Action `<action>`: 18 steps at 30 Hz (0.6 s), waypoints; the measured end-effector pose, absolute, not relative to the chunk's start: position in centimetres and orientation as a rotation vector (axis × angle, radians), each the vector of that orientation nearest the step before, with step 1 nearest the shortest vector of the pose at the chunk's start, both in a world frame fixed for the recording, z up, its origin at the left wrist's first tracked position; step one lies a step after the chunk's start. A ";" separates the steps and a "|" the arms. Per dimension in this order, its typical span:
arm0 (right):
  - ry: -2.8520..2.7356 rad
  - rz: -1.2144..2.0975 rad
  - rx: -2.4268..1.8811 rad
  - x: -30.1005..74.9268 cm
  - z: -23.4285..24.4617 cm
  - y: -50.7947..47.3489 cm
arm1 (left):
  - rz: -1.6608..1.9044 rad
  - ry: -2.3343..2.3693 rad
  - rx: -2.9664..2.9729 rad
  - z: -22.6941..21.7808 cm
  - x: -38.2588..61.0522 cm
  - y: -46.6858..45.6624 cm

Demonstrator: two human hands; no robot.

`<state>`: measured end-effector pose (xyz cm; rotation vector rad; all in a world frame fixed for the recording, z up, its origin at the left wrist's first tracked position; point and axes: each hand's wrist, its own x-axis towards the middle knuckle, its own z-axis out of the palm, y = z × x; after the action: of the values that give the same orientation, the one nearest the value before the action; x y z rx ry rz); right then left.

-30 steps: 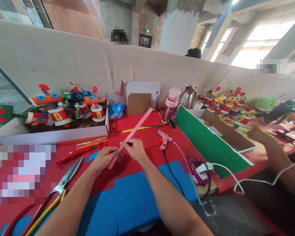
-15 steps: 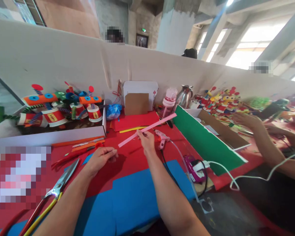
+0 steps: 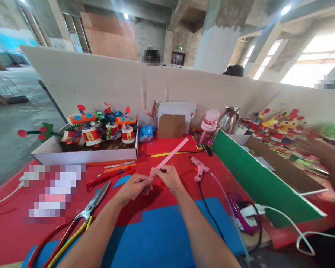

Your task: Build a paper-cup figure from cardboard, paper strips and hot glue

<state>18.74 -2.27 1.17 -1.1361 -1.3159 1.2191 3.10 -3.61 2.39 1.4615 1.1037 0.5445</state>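
Observation:
A pink paper strip (image 3: 173, 153) runs diagonally up and to the right between my hands. My left hand (image 3: 138, 186) pinches it near its lower end, part of which shows below the fingers. Close beside it, my right hand (image 3: 167, 176) grips the strip between thumb and fingers, its fingertips nearly touching the left ones. Blue sheets (image 3: 167, 227) lie beneath my forearms on the red tabletop. To the right of my right hand rests a pink hot glue gun (image 3: 198, 169). Large scissors (image 3: 91, 208) with red and yellow handles lie left of my left forearm.
A white box (image 3: 83, 156) holds several paper-cup figures at the left. A green-sided box (image 3: 262, 178) stands at the right, with a co-worker's hand (image 3: 314, 147) beyond it. Red paper (image 3: 167, 145), a pink bottle (image 3: 209, 124) and a metal jug (image 3: 229, 119) stand toward the back.
My left hand has moved to the strip and taken hold of its lower end. My right hand now grips lower on the strip, which tilts more steeply. The view has swung left.

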 end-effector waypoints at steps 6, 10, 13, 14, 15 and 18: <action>-1.115 1.063 -1.184 22.5 2.1 -1.3 | 0.388 1.034 1.454 2.5 2.3 -3.6; -0.955 0.962 -1.173 25.0 2.8 -0.9 | 0.325 0.949 1.447 2.3 1.9 -3.6; -0.837 0.872 -1.162 26.1 2.9 -0.6 | 0.309 0.917 1.452 2.3 1.7 -3.6; -0.813 0.848 -1.157 26.4 2.8 -0.5 | 0.305 0.909 1.455 2.3 1.7 -3.6; -0.796 0.829 -1.152 26.7 2.7 -0.3 | 0.298 0.902 1.460 2.4 1.7 -3.6; -0.762 0.762 -1.161 27.3 2.3 0.0 | 0.267 0.892 1.478 2.5 1.6 -3.5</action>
<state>27.33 0.01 2.26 -1.1608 -0.7622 0.7625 1.61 -3.55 2.51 1.4782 0.8925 0.2673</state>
